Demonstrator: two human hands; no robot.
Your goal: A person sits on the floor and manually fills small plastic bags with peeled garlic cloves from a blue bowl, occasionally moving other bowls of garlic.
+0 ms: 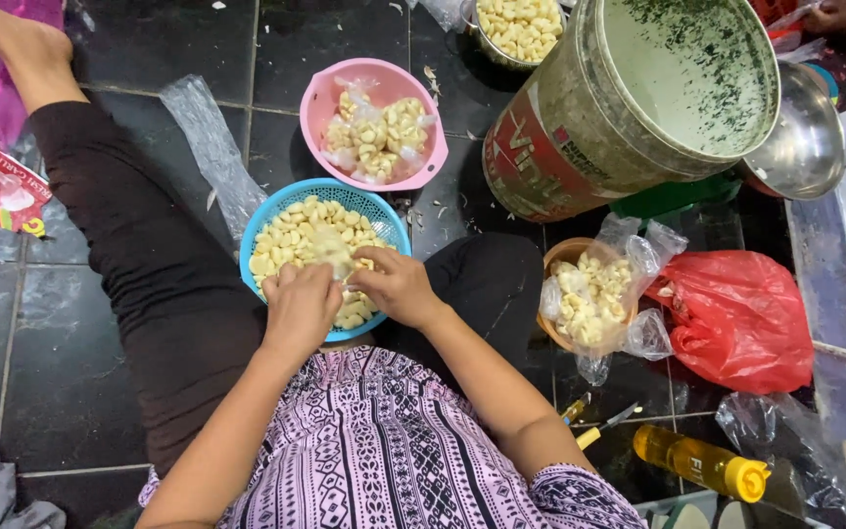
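I sit on a dark tiled floor with a blue basket (271, 217) of peeled garlic cloves (296, 230) in my lap. Both hands are over its near side. My left hand (298, 309) and my right hand (399, 286) pinch a small clear plastic packet (333, 250) of garlic between them, just above the cloves. A pink basket (320, 103) beyond it holds several more small clear packets of garlic (379, 137).
A large tin drum (629, 98) lies tipped at upper right, beside a steel bowl (805, 147). A bowl of cloves in a plastic bag (589, 294), a red bag (741, 318), a yellow bottle (697, 460) and small knives (599, 426) lie to my right. Another garlic bowl (519, 29) stands at the top.
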